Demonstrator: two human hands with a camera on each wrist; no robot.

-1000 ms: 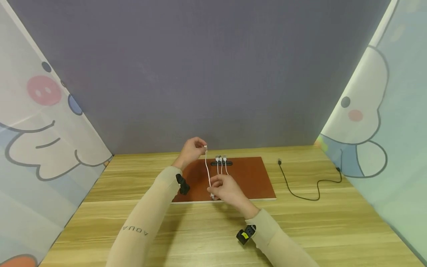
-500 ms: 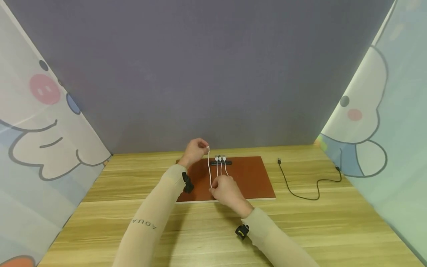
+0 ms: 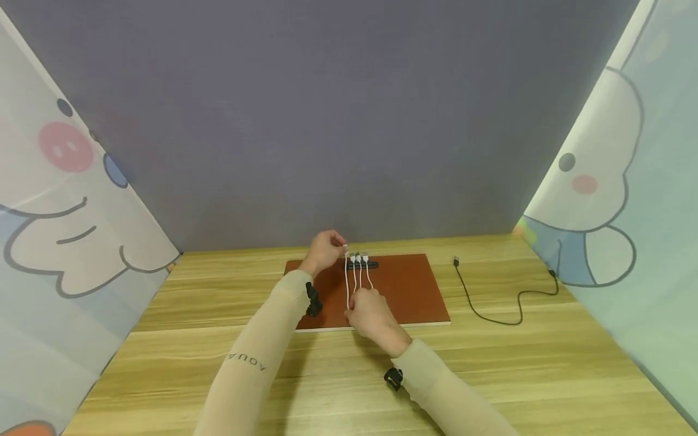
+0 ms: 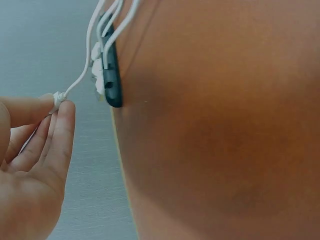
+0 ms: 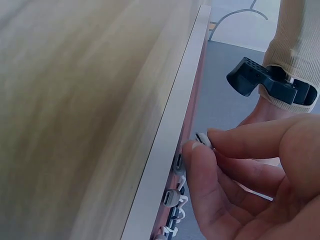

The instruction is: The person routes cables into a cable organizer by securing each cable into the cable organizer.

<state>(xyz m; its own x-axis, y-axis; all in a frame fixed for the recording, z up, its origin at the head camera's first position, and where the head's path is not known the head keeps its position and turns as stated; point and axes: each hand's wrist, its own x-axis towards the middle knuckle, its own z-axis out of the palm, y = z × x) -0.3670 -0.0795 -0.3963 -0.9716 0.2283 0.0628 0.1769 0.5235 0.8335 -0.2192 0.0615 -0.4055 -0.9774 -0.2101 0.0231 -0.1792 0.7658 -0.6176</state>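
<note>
My left hand point(image 3: 323, 251) pinches the far plug point(image 4: 59, 99) of a white charging cable point(image 3: 346, 284) between thumb and fingers. At the board's front edge my right hand point(image 3: 372, 316) pinches the same cable's near end, a small connector point(image 5: 202, 140) with an oval opening. Between the hands the cable runs nearly straight, just left of a black cable holder point(image 4: 114, 92) on the brown board point(image 3: 411, 290). Several other white cables sit in the holder side by side, plugs past its far side. Their near connectors point(image 5: 171, 198) lie by the board's front edge, hidden behind my right hand in the head view.
A black USB cable point(image 3: 498, 323) lies curved on the wooden table point(image 3: 507, 381), right of the board. A grey panel point(image 3: 349, 121) stands behind the table. Printed cartoon sheets point(image 3: 583, 242) flank both sides.
My left hand has shifted right with the plug, bringing the white cable closer to the cables in the holder. The right hand has shifted slightly right, and the cable has become straighter.
</note>
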